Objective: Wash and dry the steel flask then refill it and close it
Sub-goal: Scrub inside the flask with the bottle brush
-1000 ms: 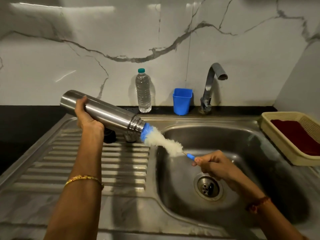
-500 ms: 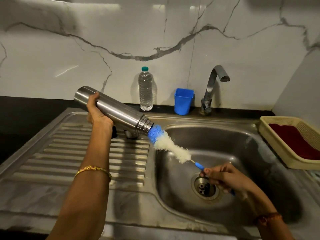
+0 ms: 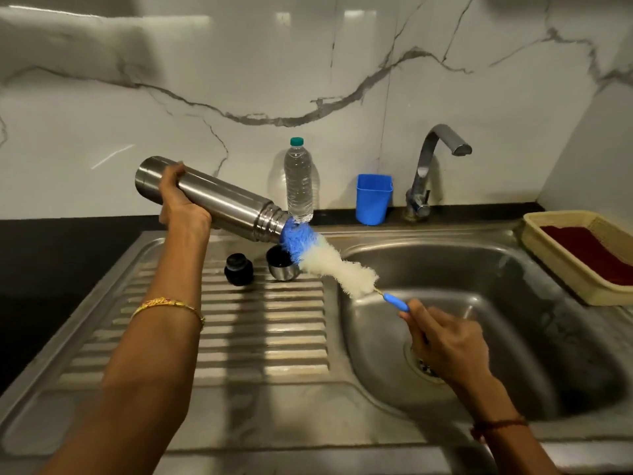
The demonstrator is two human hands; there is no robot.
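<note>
Over a steel sink, the left hand grips a tilted flask, mouth angled down. The right hand pinches a bottle brush by its handle, blue bristles at the flask's mouth. The stopper and cup sit on the drainboard.

**Layout around the two hands**

The flask is held tilted by the left hand above the draining board, its mouth lowered toward the right hand. A brush is held by the right hand over the basin, its tip at the flask's mouth. Beyond the left hand, a stopper and a cup are set side by side on the board. Behind both hands, a bottle, a tub and a tap are ranged along the wall. A basket is placed right of the right hand.
</note>
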